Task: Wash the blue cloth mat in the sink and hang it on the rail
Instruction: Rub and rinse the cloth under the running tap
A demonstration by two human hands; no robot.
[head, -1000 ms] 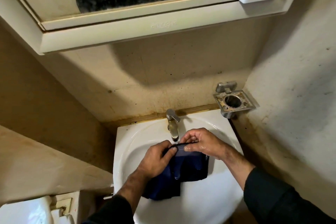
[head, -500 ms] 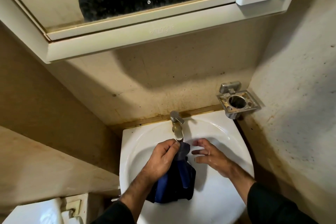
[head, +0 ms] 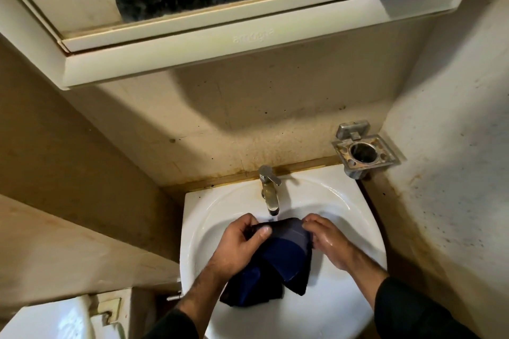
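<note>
Cramped stained washroom, mirror cabinet [head: 220,44] overhead. White sink [head: 352,201] below tap [head: 270,195]. Blue cloth mat [head: 286,256] bunched over basin, under spout. Right hand [head: 327,242] back on mat after letting go half second ago, pinching top edge; left hand [head: 242,242] still pinching other corner. Washing ongoing; rail not in view.

Blue against white and beige

The mat [head: 286,253] was dark blue with lighter blue panels; the sink [head: 344,201] was white, the walls [head: 248,118] stained beige.
</note>
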